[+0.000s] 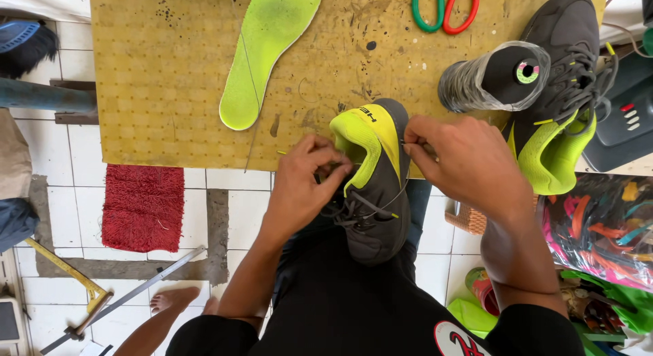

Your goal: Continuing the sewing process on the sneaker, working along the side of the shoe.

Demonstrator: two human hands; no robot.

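A grey shoe with a bright yellow-green heel collar [375, 176] rests on my lap against the front edge of a yellow pegboard table [163, 91]. My left hand [306, 179] pinches the inside of the collar. My right hand [462, 165] grips the outer side of the collar, with a thin needle or thread at its fingertips. Dark laces hang loose over the shoe's tongue.
A yellow-green insole [269, 46] lies on the table. A second grey shoe [564, 91] and a large thread spool [496, 77] sit at the right. Red and green scissor handles [445, 9] show at the top. A red mat [143, 206] lies on the tiled floor.
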